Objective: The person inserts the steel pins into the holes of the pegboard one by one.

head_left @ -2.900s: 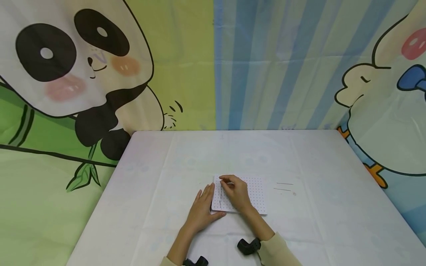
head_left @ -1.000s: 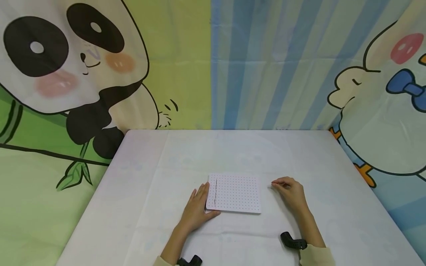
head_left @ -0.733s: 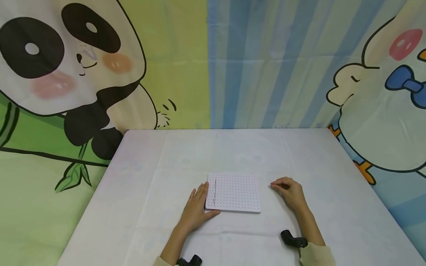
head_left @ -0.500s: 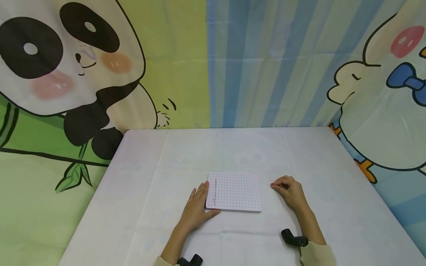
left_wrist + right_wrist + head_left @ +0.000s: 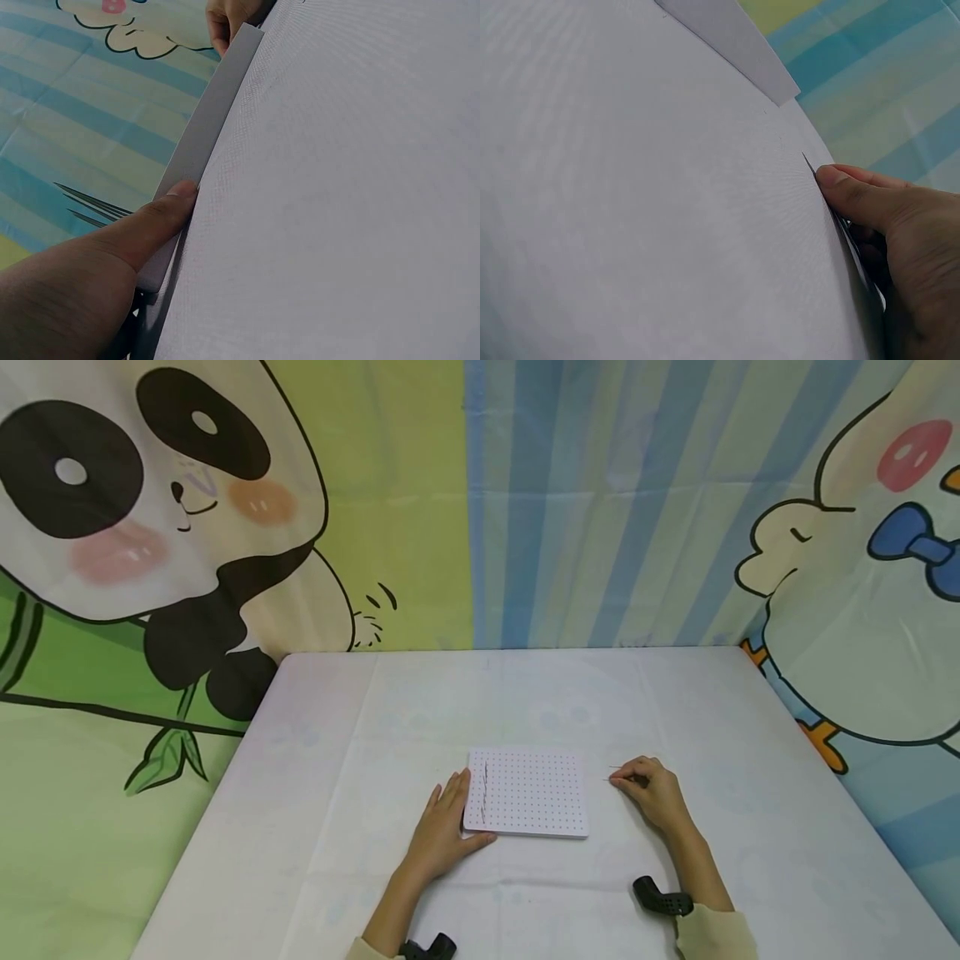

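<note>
A white board with a grid of small holes (image 5: 536, 795) lies flat on the table. Several thin dark needles (image 5: 94, 204) stand up from it in a row near its left side. Against the board's left edge rest the straight fingers of my left hand (image 5: 441, 831), while its thumb (image 5: 154, 225) lies along the front side wall. Right of the board, my right hand (image 5: 654, 795) is low at the tabletop, thumb and forefinger pinching a needle (image 5: 808, 161) whose tip pokes out past the thumb. Another needle (image 5: 615, 767) shows just behind the fingertips, partly hidden by them.
A white cloth covers the table (image 5: 420, 718). Behind it hangs a printed curtain (image 5: 600, 510) with a panda and stripes. Each wrist wears a black camera mount, such as the right one (image 5: 660, 897).
My right hand has left the board's left part and moved right to the needles on the table; during the last half second it barely moves. My left hand has stayed at the board.
</note>
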A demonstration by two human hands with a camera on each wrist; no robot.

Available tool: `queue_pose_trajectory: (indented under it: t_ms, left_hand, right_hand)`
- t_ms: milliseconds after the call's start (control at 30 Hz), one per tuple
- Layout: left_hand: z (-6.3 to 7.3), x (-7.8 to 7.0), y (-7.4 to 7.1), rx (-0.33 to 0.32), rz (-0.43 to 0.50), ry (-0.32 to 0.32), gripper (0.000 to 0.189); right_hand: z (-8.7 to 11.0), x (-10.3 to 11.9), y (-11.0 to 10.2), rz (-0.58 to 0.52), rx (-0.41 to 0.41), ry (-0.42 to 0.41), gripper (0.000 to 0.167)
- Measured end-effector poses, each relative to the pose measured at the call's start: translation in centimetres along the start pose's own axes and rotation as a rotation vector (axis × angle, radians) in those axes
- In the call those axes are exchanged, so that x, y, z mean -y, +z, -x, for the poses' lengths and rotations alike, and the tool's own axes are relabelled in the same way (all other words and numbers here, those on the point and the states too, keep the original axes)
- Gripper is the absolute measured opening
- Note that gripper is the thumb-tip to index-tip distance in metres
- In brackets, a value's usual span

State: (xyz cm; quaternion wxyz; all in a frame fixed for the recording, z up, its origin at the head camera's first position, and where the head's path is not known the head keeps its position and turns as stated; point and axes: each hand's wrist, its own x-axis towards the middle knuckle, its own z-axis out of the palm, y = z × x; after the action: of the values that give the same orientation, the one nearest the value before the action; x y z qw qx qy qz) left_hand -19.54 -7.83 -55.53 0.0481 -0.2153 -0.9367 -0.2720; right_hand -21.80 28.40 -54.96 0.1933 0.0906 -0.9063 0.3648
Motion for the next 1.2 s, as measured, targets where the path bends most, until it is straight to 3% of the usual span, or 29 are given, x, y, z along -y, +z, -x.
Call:
queue_pose_trajectory:
  t_ms: [267,500,633,800,1000,1200]
  left_hand:
    - [0.1,0.1,0.1,-0.016,0.007,0.014,0.104]
    - [0.1,0.3,0.2,0.012,0.004,0.0,0.105]
    - [0.1,0.3,0.1,0.026,0.001,-0.016,0.105]
    - [-0.1,0.3,0.1,0.019,0.004,-0.009,0.105]
    - [-0.2,0.3,0.1,0.035,0.002,-0.018,0.106]
    - [-0.1,0.3,0.1,0.021,0.002,-0.001,0.105]
  right_hand:
    - [0.1,-0.2,0.0,0.001,0.002,0.009,0.005]
    - [-0.2,1.2,-0.2,-0.051,-0.086,0.087,0.01]
    - [-1.3,5.3,-0.4,-0.204,-0.155,0.136,0.012]
    - [-2.7,9.7,0.9,-0.451,-0.158,0.162,0.011]
    - [-3.7,13.0,4.5,-0.605,-0.101,0.033,0.011]
    - [-4.2,15.3,8.2,-0.608,-0.018,-0.073,0.012]
